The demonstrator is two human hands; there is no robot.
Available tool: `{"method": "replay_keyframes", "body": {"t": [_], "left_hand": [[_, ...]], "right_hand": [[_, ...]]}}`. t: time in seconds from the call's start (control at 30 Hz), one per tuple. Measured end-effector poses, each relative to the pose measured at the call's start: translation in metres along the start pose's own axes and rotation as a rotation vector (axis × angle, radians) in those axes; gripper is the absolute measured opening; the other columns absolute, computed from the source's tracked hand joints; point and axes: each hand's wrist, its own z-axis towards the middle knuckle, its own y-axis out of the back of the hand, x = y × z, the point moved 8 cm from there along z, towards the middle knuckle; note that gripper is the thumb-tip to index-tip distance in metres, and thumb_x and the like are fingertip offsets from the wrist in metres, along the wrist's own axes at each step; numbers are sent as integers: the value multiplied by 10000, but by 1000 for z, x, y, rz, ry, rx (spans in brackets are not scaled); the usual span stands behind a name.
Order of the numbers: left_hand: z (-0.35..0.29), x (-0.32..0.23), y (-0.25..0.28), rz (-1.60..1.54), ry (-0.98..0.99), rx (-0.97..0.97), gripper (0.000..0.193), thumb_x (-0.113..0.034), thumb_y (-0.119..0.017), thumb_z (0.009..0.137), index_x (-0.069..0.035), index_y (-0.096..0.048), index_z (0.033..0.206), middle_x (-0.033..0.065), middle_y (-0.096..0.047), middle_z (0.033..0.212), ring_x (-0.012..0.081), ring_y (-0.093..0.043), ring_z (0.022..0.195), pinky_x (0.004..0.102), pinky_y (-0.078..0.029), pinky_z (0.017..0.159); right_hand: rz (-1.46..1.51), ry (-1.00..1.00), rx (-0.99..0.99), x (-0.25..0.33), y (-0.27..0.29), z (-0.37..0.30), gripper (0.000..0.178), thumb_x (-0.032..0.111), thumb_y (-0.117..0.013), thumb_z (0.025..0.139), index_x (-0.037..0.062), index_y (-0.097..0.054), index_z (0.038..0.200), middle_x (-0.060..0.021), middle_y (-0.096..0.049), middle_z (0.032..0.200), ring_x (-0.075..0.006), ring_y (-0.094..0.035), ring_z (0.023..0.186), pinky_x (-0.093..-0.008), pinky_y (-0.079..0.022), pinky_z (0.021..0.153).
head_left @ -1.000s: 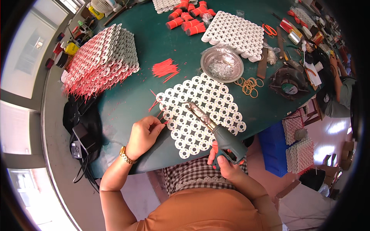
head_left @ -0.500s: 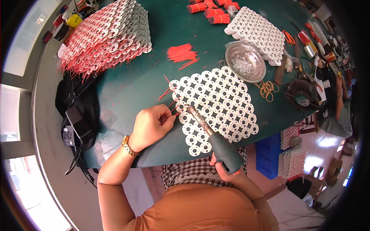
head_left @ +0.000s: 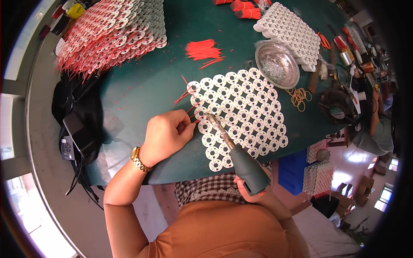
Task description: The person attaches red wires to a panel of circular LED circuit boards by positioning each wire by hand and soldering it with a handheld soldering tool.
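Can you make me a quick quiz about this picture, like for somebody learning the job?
1. True or false: the right grip holds a tool with a dark green handle.

2. Where are the rubber bands?
a) inside the metal bowl
b) beside the metal bowl
c) around the left wrist

3. Fill in the colour: the thin wire at the fingertips of the left grip is ____.

Key: 1 true; 2 b; 3 red.

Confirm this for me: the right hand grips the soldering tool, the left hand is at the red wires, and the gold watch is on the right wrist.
One thing is wrong: the gold watch is on the left wrist, as the head view shows. The right hand does grip the soldering tool, and the left hand is at the red wires.
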Motion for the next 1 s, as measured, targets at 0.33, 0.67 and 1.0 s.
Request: {"method": "replay_keyframes", "body": {"t": [0.33, 0.67, 1.0], "left_hand": [[-1, -1, 0, 15, 1, 4, 134, -119, -748, 796, -73, -629, 756, 65, -639, 655, 241, -634, 562, 367, -480, 534], [-2, -2, 13, -14, -18, 55, 105, -79, -730, 850, -13, -650, 836, 124, -637, 713, 217, -600, 589, 330, -470, 571], [-11, -23, -4, -58, -1, -60, 147, -97, -725, 824, -41, -598, 776, 117, -613, 679, 259, -598, 534, 373, -473, 521]], "right_hand": [[-8, 52, -33, -12, -6, -13, 392, 93, -795, 752, 28, -606, 1088, -90, -708, 906, -194, -691, 718, -287, -562, 636], [12, 78, -5, -27, -11, -20, 336, 136, -588, 973, 26, -591, 1291, -83, -712, 1027, -165, -697, 845, -272, -573, 704], [-37, 83, -7, -17, -12, -17, 410, 156, -755, 813, 33, -633, 1185, -37, -698, 913, -177, -678, 720, -306, -567, 635]]}}
